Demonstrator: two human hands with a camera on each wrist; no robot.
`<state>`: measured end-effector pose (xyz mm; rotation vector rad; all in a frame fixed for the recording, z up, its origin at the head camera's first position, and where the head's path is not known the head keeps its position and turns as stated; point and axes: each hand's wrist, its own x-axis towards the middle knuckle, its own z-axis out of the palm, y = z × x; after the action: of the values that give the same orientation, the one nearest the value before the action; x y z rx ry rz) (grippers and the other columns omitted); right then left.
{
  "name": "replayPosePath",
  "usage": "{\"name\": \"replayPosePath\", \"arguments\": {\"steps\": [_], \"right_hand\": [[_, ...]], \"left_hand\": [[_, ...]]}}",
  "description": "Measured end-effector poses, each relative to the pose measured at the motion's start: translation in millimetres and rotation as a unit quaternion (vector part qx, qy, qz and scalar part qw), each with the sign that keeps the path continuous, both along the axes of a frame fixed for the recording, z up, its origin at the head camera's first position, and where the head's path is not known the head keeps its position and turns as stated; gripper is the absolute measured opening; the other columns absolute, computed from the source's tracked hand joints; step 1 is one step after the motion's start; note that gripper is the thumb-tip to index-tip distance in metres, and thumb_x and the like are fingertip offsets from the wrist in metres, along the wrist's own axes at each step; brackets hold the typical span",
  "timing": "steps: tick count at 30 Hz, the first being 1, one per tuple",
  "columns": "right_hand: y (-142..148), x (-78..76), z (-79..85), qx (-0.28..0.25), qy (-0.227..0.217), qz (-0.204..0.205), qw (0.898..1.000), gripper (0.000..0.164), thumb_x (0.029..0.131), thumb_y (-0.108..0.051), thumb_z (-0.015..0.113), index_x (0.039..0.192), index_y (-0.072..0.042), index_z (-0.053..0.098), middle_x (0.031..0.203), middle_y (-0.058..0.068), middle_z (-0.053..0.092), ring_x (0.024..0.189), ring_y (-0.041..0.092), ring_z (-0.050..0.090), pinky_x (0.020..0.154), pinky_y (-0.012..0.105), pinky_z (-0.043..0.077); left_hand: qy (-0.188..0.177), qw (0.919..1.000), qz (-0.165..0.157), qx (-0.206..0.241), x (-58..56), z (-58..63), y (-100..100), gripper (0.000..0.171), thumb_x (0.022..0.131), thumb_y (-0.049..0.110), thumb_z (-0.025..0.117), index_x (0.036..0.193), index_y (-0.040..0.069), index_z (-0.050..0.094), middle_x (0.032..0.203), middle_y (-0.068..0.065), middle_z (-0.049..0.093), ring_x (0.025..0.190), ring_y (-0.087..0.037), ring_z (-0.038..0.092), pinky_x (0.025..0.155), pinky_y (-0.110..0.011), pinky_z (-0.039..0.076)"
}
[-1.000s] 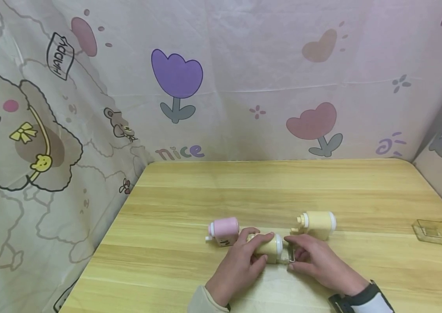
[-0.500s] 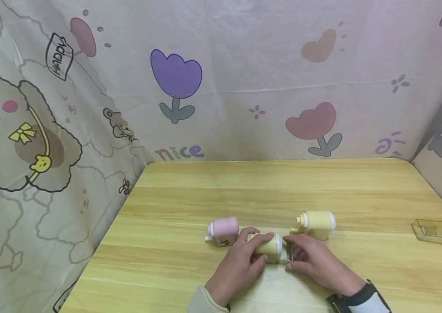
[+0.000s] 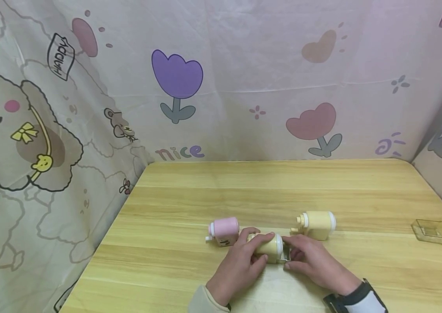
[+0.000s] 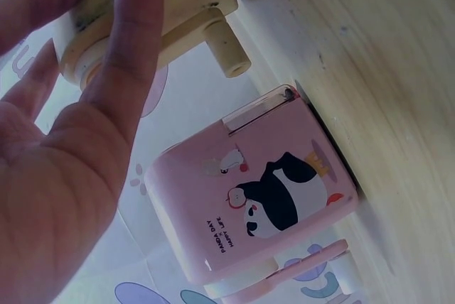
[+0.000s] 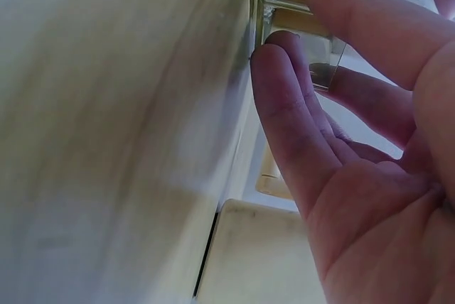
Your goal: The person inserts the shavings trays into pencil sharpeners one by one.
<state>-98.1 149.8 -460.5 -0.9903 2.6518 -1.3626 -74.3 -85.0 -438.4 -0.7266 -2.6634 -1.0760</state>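
Observation:
My left hand (image 3: 240,265) grips a yellow crank pencil sharpener (image 3: 271,248) lying close over the table, its fingers over the top and the thumb on the near side. At that sharpener's right end a clear plastic drawer (image 5: 302,23) sticks partly out. The right hand (image 3: 315,263) pinches the drawer's outer end between thumb and fingers. Just left of the left hand stands a pink sharpener (image 4: 263,197) with a panda print and a crank. Behind the right hand is a second yellow sharpener (image 3: 319,224), with its crank toward the left.
A separate clear yellowish drawer (image 3: 434,231) lies near the right edge of the wooden table (image 3: 244,187). A printed cloth (image 3: 236,52) hangs behind the table and along its sides.
My right hand has shifted slightly left, and the clear drawer now sticks out less from the held yellow sharpener. The left hand holds its place.

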Motion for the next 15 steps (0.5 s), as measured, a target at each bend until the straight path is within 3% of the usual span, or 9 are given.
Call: {"name": "replayPosePath", "arguments": {"steps": [15], "right_hand": [[-3.3, -2.2, 1.9, 0.031, 0.021, -0.002, 0.999, 0.052, 0.080, -0.029, 0.073, 0.125, -0.006, 0.058, 0.107, -0.004, 0.059, 0.081, 0.004, 0.056, 0.069, 0.027, 0.050]], "left_hand": [[-0.005, 1.0000, -0.001, -0.003, -0.6, 0.9, 0.3, 0.049, 0.089, 0.021, 0.062, 0.135, 0.034, 0.053, 0.130, -0.004, 0.047, 0.086, -0.006, 0.051, 0.072, -0.020, 0.044]]}}
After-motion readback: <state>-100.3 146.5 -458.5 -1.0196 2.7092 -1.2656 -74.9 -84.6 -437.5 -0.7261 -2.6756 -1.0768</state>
